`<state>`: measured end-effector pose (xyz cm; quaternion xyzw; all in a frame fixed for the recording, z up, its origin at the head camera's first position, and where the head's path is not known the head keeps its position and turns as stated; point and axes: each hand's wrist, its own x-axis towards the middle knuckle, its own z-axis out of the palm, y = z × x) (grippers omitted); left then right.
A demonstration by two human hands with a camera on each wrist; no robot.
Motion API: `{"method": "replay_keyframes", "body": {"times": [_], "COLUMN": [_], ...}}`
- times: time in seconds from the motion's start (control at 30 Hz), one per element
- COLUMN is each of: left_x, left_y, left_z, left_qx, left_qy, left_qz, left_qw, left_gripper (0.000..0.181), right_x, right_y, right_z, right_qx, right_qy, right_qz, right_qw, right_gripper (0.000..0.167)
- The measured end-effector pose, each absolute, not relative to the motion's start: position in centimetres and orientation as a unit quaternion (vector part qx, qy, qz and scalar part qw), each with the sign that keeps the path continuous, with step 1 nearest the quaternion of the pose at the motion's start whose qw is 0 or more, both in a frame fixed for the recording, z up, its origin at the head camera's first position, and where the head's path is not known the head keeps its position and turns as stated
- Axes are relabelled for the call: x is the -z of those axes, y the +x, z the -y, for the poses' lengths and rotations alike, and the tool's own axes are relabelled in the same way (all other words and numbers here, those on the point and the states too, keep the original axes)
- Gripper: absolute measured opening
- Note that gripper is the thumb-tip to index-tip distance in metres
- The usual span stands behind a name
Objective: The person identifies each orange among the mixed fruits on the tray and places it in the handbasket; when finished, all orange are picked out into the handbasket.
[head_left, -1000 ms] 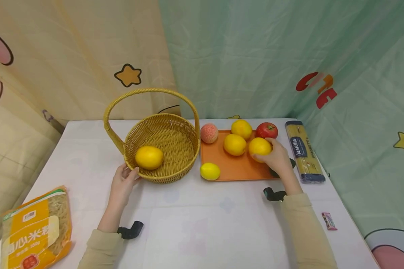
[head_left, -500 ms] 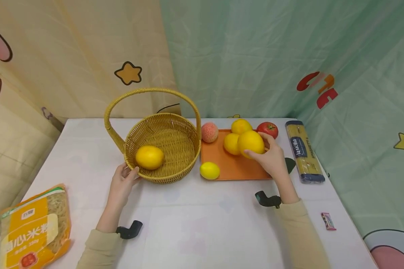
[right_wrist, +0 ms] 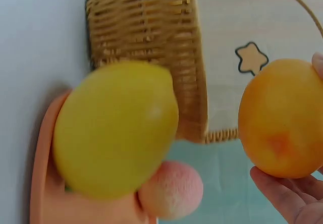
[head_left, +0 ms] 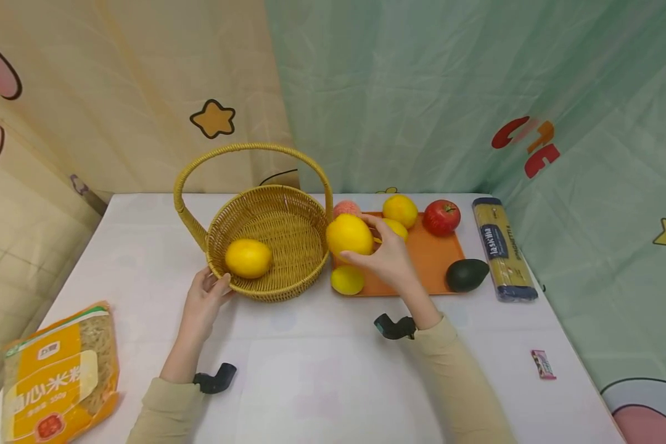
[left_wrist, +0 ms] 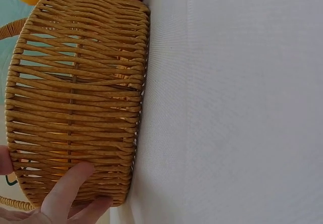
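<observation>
My left hand [head_left: 204, 302] grips the near left rim of the wicker basket [head_left: 294, 234], its fingers against the woven wall [left_wrist: 75, 103]. An oval yellow-orange fruit [head_left: 248, 258] lies inside. With thumb and fingers my right hand [head_left: 391, 256] holds another yellow-orange fruit [head_left: 349, 236] just beyond the basket's right rim, above the left end of the orange tray [head_left: 424, 262]. Below that fruit, a yellow lemon [head_left: 347, 280] sits at the tray's near left corner. A pink peach [head_left: 346, 207] is partly hidden behind it. Two more yellow fruits [head_left: 400, 211] lie at the tray's back, one partly covered by my hand.
A red apple [head_left: 441, 217] and a dark green avocado [head_left: 467, 275] lie at the tray's right end. Beyond them is a spaghetti pack [head_left: 502, 250]. A small pink wrapper [head_left: 543, 364] lies at right, a noodle bag [head_left: 61, 376] at left. The basket's tall handle [head_left: 252, 148] arches upward.
My right hand has lifted the yellow-orange fruit from the tray's right part and carried it left to the basket's edge, uncovering the avocado. My left hand stays on the rim.
</observation>
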<state>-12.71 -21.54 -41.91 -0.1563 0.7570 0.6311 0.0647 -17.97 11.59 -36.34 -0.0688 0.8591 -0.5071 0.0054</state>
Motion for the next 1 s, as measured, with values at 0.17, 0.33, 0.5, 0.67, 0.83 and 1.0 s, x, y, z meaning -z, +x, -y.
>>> {"method": "replay_keyframes", "body": {"times": [0.17,0.33,0.5,0.67,0.83,1.0], "left_x": [42.0,42.0,42.1,42.2,42.1,42.0], "left_y": [-12.7,-12.7,-12.7,-12.7,-12.7,-12.7], "left_z": [21.5,21.6,21.6,21.7,21.7,21.6], "left_qx": [-0.631,-0.638,-0.640,-0.641,-0.647,-0.648], "left_qy": [-0.156,-0.155,-0.156,-0.156,-0.157,-0.157], "left_qz": [-0.757,-0.752,-0.749,-0.748,-0.743,-0.743], "left_qw": [0.062,0.063,0.065,0.065,0.067,0.065], "left_gripper": [0.066,0.066,0.067,0.066,0.067,0.068], "right_x": [36.3,36.7,37.2,37.5,37.8,38.2], "right_y": [-18.7,-19.4,-20.0,-20.5,-20.8,-21.0], "right_z": [-8.9,-6.6,-4.9,-3.6,-2.6,-1.8], "right_qx": [0.511,0.472,0.435,0.411,0.373,0.329], "right_qy": [-0.125,-0.175,-0.219,-0.253,-0.281,-0.301], "right_qz": [-0.850,-0.863,-0.871,-0.869,-0.874,-0.883], "right_qw": [0.024,0.044,0.067,0.109,0.137,0.144], "right_gripper": [0.075,0.077,0.077,0.077,0.076,0.075]}}
